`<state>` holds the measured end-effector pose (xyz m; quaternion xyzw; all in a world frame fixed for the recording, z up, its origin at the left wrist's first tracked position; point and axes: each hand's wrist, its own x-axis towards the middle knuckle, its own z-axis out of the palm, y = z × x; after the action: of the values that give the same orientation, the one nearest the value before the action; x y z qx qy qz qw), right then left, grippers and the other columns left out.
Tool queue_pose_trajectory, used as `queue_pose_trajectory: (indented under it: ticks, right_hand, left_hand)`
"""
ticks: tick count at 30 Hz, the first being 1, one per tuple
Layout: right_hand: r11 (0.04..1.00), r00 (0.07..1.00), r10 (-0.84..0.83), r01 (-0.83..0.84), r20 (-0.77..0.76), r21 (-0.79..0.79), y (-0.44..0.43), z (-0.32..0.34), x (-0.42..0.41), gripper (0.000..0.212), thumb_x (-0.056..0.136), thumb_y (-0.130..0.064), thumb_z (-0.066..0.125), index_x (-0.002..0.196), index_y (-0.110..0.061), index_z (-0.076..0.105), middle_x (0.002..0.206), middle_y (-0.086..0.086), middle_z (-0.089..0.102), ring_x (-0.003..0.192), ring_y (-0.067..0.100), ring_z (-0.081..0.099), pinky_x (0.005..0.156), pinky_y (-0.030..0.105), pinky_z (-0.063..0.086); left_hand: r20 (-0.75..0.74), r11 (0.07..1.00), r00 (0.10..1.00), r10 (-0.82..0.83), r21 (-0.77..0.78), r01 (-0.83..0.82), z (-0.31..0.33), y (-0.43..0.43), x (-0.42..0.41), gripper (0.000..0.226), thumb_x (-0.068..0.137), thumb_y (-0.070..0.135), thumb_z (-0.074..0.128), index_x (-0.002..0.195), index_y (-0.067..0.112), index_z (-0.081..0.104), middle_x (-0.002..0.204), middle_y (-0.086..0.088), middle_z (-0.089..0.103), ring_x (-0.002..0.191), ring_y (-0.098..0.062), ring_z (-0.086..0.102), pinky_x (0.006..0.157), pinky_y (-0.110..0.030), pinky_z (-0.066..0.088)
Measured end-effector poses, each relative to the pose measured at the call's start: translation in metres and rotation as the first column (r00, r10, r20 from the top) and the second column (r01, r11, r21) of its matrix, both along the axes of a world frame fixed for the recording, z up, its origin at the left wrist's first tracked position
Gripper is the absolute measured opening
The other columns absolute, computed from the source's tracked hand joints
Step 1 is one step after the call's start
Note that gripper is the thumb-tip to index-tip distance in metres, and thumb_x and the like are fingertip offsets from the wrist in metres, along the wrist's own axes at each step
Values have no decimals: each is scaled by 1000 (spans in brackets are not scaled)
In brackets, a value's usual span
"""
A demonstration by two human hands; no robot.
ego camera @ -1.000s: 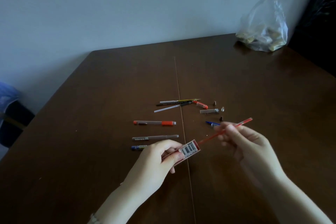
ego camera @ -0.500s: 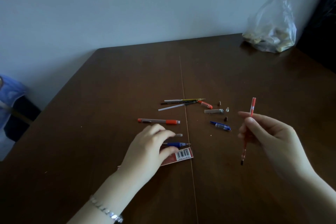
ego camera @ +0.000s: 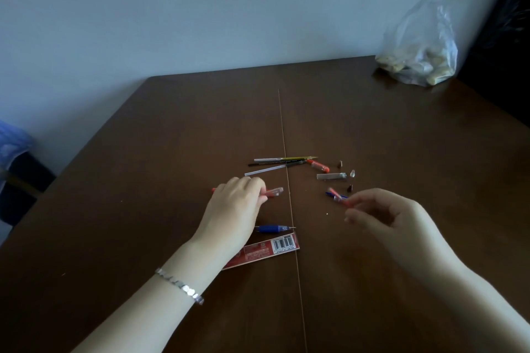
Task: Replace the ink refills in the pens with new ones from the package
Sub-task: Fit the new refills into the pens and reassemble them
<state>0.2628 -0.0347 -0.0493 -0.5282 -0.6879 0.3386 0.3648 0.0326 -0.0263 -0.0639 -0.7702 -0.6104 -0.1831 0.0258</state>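
R hand (ego camera: 381, 218) pinches red refill (ego camera: 337, 197), tip outward, prob ready for insertion. L hand (ego camera: 238, 206) closing on red pen (ego camera: 272, 191) beyond package (ego camera: 266, 249). Blue pen (ego camera: 272, 228) just beyond package.

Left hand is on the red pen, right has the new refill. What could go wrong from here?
1. The small loose tips lie right by the right hand; a sweep could scatter them.
2. The red refill is pinched only at one end and could slip.
3. The left hand covers most of the red pen, so it may roll when lifted.
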Motion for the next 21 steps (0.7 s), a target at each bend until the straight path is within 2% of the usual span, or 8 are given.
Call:
queue_pose_trajectory:
  ticks: [3,4,6,7,9,14,18,21]
  right_hand:
    - [994,999,22,-25,28,102,-2,10,-4,23,74,-13,70,78,-36,68,86,-29,64,78,-5,60,62,6,45]
    - [990,999,26,-30,32,137,-4,13,-5,22,74,-13,70,79,-35,69,89,-30,63,81,-6,60,63,5,44]
    - [978,998,37,-45,44,205,-6,20,-9,20,73,-13,70,82,-31,71,80,-22,69,85,-3,60,65,9,46]
    - [970,998,44,-56,54,236,-7,22,-10,19,73,-13,70,84,-29,72,76,-21,69,87,-2,60,67,11,47]
    - [957,996,59,-77,73,281,-8,25,-11,19,73,-12,69,86,-25,72,84,-20,66,90,-3,58,71,11,47]
    - [954,995,73,-91,75,285,-8,24,-11,19,74,-12,69,88,-26,72,84,-20,65,93,-2,58,73,13,48]
    - [947,987,116,-144,113,286,-9,24,-11,19,74,-16,67,89,-27,70,84,-22,63,92,-7,57,72,4,45]
    - [946,983,121,-157,140,285,-9,24,-9,18,74,-14,67,88,-25,72,82,-22,63,91,-7,57,71,1,42]
  left_hand:
    - [248,995,967,-60,98,36,16,-21,8,14,87,17,54,100,13,58,93,-2,64,78,-10,62,63,-6,45]
    - [298,992,950,-89,111,58,19,-27,10,17,87,21,51,101,15,58,94,3,62,77,-8,61,63,-4,47]
    - [359,989,924,-131,107,99,22,-36,11,22,86,31,46,103,21,55,96,11,56,82,-6,60,70,-3,46]
    - [374,989,917,-141,101,111,23,-39,11,24,86,35,43,103,23,53,97,12,55,90,-7,57,73,-2,45]
    - [386,987,910,-152,103,121,25,-42,10,26,84,37,38,103,25,52,98,8,59,102,-5,49,76,2,40]
    - [365,984,915,-172,112,140,25,-44,11,24,84,36,37,103,27,49,98,3,61,103,-5,47,77,4,38]
    - [386,983,905,-179,104,149,24,-44,13,24,83,37,37,102,28,48,99,0,63,104,-6,46,80,5,35]
    - [383,983,906,-179,106,149,23,-45,14,23,83,37,36,102,29,47,99,0,62,105,-6,45,79,6,33]
